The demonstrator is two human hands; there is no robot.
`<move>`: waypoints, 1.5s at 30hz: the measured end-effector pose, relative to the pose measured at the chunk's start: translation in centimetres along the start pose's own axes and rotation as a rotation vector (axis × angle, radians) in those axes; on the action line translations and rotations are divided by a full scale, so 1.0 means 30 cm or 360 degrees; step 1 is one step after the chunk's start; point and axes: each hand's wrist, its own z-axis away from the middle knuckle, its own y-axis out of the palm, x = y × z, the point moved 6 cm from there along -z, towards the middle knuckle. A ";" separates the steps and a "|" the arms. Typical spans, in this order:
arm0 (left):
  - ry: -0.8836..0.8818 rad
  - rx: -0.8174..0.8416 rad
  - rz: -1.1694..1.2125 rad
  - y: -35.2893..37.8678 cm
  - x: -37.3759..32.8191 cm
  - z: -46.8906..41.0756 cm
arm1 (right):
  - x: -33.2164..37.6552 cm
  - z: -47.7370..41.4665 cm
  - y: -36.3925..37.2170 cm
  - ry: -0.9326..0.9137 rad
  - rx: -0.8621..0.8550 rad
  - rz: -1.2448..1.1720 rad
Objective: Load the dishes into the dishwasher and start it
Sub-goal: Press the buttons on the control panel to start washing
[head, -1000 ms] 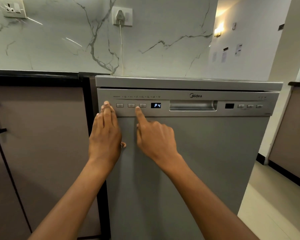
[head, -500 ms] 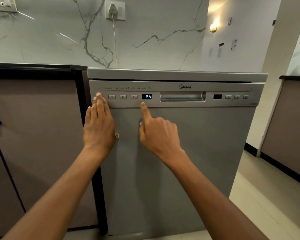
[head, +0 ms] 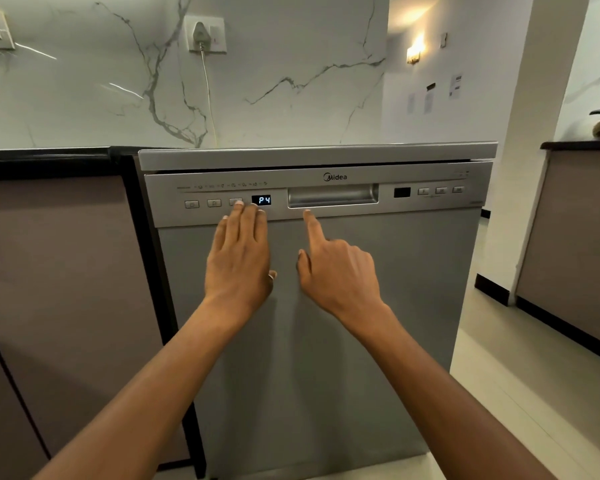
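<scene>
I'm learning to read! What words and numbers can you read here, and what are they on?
"Midea": top of the grey steel dishwasher's control panel.
"P4": small black lit display.
Too small or blurred to read: row of tiny symbols, grey button marks, wall papers.

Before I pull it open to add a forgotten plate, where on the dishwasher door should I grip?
Grip the recessed handle in the middle of the control panel, coming straight from the front and hooking into the pocket. It is the only hollow on the flat, shut door; the right hand points just below it.
</scene>
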 end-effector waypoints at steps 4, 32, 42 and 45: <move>0.0147 -0.0010 0.0005 0.019 -0.106 -0.023 | -0.068 0.008 -0.017 0.0041 -0.0030 0.0024; -0.0070 -0.0151 -0.0160 0.234 -0.398 -0.191 | -0.816 -0.062 0.018 0.0645 -0.0332 -0.0019; -0.0058 -0.0142 -0.0167 0.224 -0.395 -0.187 | -0.858 -0.072 0.025 0.0595 -0.0396 -0.0023; -0.0049 -0.0127 -0.0162 0.221 -0.395 -0.184 | -0.869 -0.068 0.027 0.0588 -0.0396 -0.0039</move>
